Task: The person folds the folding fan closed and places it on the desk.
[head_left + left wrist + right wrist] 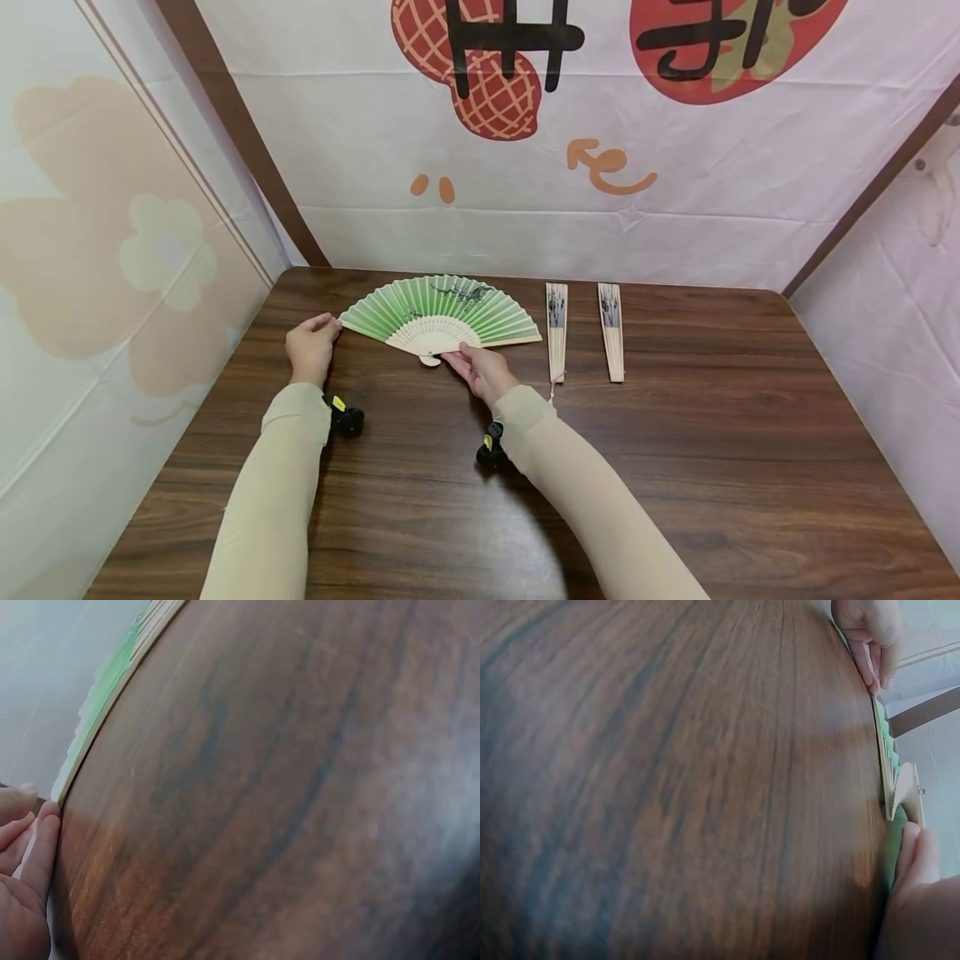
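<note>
A green folding fan [408, 310] lies spread in a wide arc near the back of the table, with dark printed branches and pale ribs. My left hand [309, 346] is at its left tip, fingertips pinching the end of the outer rib. In the left wrist view the fingers [46, 825] meet that tip. My right hand [483, 371] grips the fan near its pivot, the thumb above and the other fingers under the ribs. Two folded fans lie to the right: one with a tassel [557, 332] and another [611, 332] beside it.
The dark wood-grain table [697, 442] meets a printed white cloth wall [525, 237] along its back edge. A flower-printed cloth [97, 233] hangs at the left. Black wrist cameras [347, 419] sit on both wrists, close over the tabletop.
</note>
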The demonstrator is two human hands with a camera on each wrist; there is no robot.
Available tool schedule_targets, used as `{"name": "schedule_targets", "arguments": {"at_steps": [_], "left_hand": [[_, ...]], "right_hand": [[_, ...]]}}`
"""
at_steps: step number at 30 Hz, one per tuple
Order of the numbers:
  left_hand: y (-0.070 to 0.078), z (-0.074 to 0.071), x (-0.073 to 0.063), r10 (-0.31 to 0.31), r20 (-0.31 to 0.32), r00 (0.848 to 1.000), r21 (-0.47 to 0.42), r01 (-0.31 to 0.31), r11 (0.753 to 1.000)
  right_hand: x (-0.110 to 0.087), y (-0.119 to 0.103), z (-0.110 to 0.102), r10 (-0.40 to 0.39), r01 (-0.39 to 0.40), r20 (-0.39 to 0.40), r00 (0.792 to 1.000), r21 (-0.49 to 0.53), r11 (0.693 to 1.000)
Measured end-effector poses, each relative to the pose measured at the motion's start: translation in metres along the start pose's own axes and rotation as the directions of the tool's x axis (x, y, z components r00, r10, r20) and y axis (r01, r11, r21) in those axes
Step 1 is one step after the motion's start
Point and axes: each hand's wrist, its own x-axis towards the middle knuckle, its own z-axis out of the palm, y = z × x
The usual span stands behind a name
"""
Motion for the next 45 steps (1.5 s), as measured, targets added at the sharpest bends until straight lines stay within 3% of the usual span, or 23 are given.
{"name": "schedule_targets", "arguments": {"at_steps": [5, 11, 16, 24, 27, 34, 39, 45], "left_hand": [[-0.002, 0.0, -0.001, 0.001, -0.016, 1.0, -0.021, -0.001, 1.0], [-0.006, -0.001, -0.001, -0.022, -0.066, 0.998, -0.167, 0.011, 0.986], [-0.008, -0.002, -0.002, -0.024, -0.107, 0.994, -0.211, 0.0, 0.977], [-0.004, 0.002, -0.014, -0.094, -0.213, 0.972, -0.289, 0.029, 0.957], [-0.001, 0.004, -0.019, -0.124, -0.221, 0.967, -0.383, 0.031, 0.923], [0.011, 0.005, -0.029, -0.19, -0.203, 0.96, -0.616, 0.026, 0.787], [0.022, 0.005, -0.036, -0.218, -0.187, 0.958, -0.684, 0.032, 0.728], [0.023, 0.005, -0.039, -0.285, -0.127, 0.95, -0.734, 0.103, 0.672]], "right_hand": [[0.0, 0.002, -0.002, -0.028, 0.029, -0.008, 1.0, 0.022, 0.999], [0.001, 0.005, -0.005, -0.07, 0.07, 0.014, 0.997, 0.024, 0.997], [0.001, 0.007, -0.007, -0.095, 0.094, 0.035, 0.995, 0.017, 0.995], [0.0, 0.007, -0.01, -0.119, 0.121, 0.075, 0.99, -0.017, 0.993], [0.0, 0.006, -0.01, -0.138, 0.141, 0.092, 0.986, -0.031, 0.989], [-0.003, 0.006, -0.011, -0.199, 0.21, 0.135, 0.971, -0.07, 0.975], [-0.008, 0.007, -0.015, -0.207, 0.221, 0.152, 0.966, -0.082, 0.972], [-0.016, 0.008, -0.02, -0.215, 0.238, 0.183, 0.959, -0.116, 0.964]]}}
